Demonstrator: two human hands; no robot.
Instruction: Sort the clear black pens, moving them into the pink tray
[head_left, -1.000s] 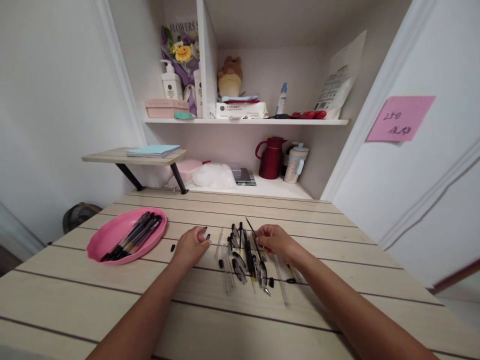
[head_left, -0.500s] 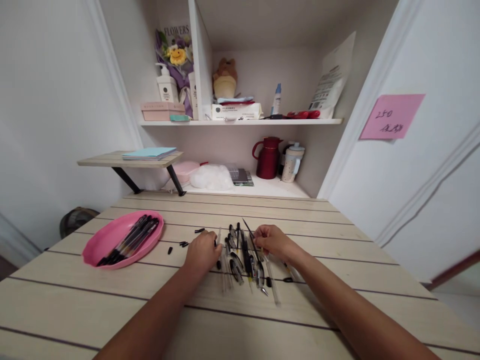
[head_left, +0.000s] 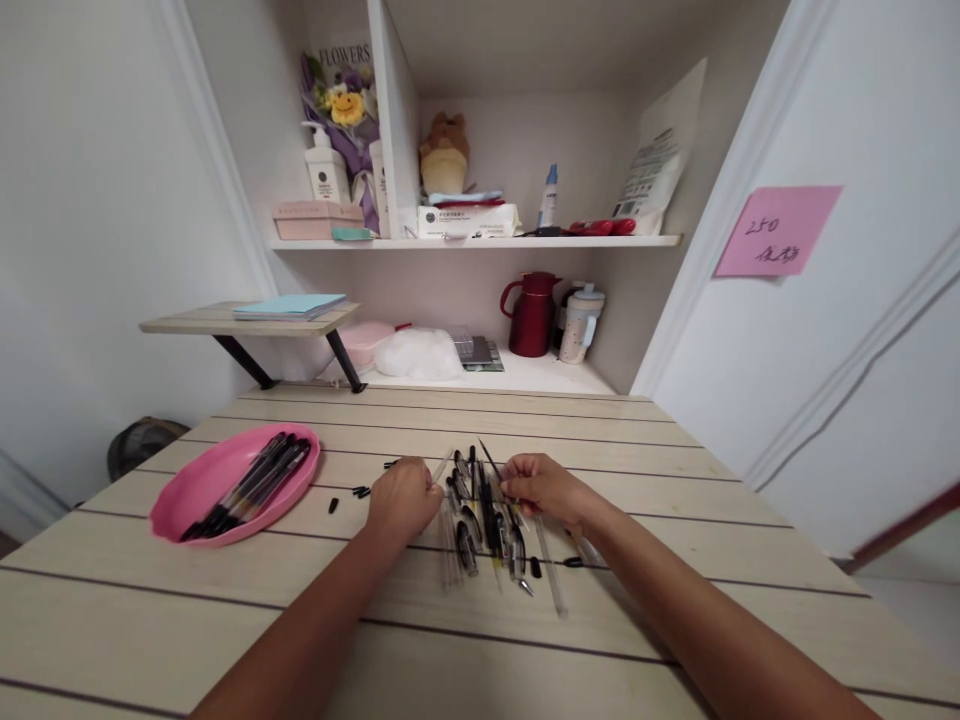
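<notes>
A heap of pen parts (head_left: 487,520) lies in the middle of the wooden table (head_left: 225,610): clear barrels, black caps and thin refills. My left hand (head_left: 401,500) is closed at the heap's left edge, fingers pinched on a clear pen barrel (head_left: 442,463) that sticks up and away from it. My right hand (head_left: 544,487) is closed at the heap's right side, pinching a thin black refill (head_left: 491,460). A pink oval tray (head_left: 195,485) at the left holds several assembled black pens (head_left: 251,482).
Small black pen bits (head_left: 360,491) lie between tray and heap. A low wooden riser (head_left: 202,325) with a blue notebook stands at the back left. Shelves behind hold a red jug (head_left: 534,315), a cup, bottles and boxes. A pink note (head_left: 776,230) hangs on the right wall.
My left hand moved right from the loose black bits to the heap and took hold of a clear barrel. My right hand stayed put with the refill.
</notes>
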